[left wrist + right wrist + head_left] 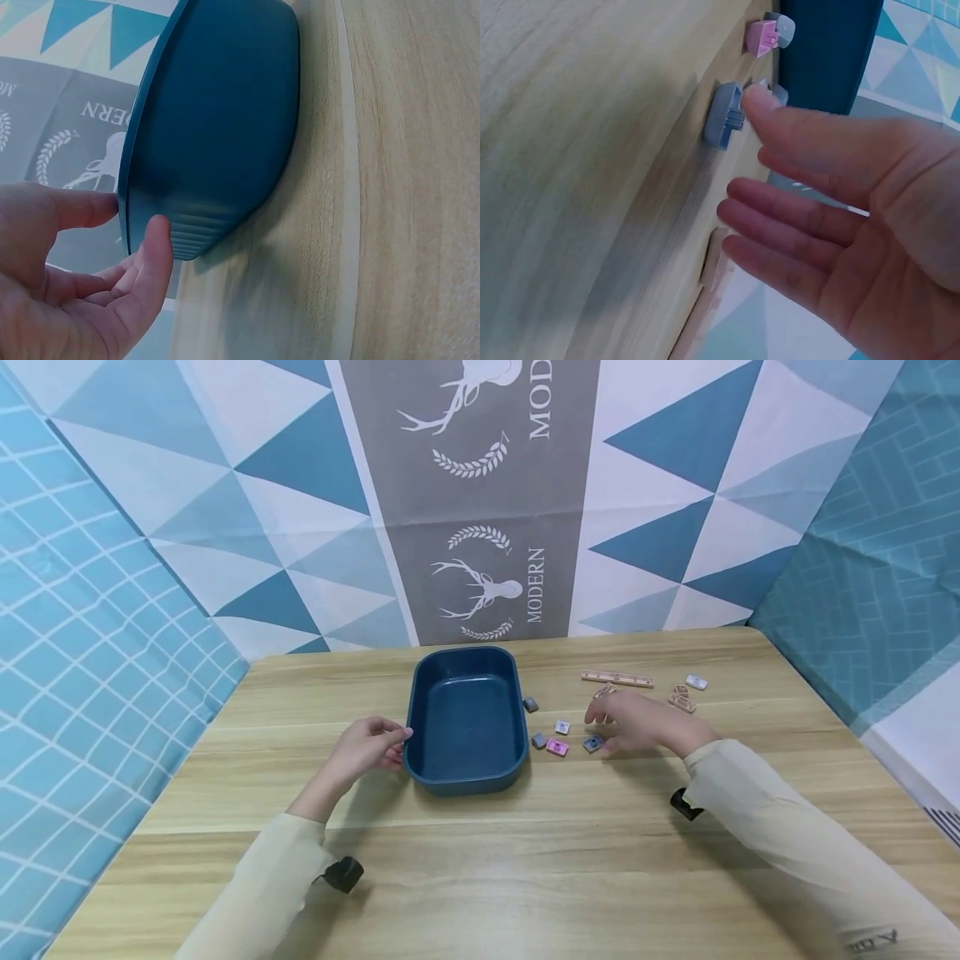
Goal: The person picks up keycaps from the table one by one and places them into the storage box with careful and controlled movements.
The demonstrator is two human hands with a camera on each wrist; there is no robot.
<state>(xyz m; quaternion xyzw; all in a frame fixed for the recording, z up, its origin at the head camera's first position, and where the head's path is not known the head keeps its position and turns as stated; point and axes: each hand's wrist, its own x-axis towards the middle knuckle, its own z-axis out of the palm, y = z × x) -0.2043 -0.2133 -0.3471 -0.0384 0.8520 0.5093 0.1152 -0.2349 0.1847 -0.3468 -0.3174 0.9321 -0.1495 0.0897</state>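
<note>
At the left side of a dark blue plastic bin point(430, 783), my left hand point(371, 745) pinches the rim between thumb and fingers. My right hand point(637, 720) hovers over the right part of the table, fingers slightly bent and apart, holding nothing. Just off its thumb lies a grey keycap point(724, 116), its hollow underside and stem showing in the right wrist view. Closer to the bin are a pink keycap point(557, 747), a white keycap point(562, 727) and two small grey keycaps, one point(539, 741) beside the pink one and one point(531, 704) farther back.
Behind the right hand lies a long tan keycap point(617, 678), with smaller tan keycaps point(682, 697) and another white keycap point(697, 682) to its right. A patterned cloth point(480, 510) hangs along the back edge of the wooden table point(480, 868).
</note>
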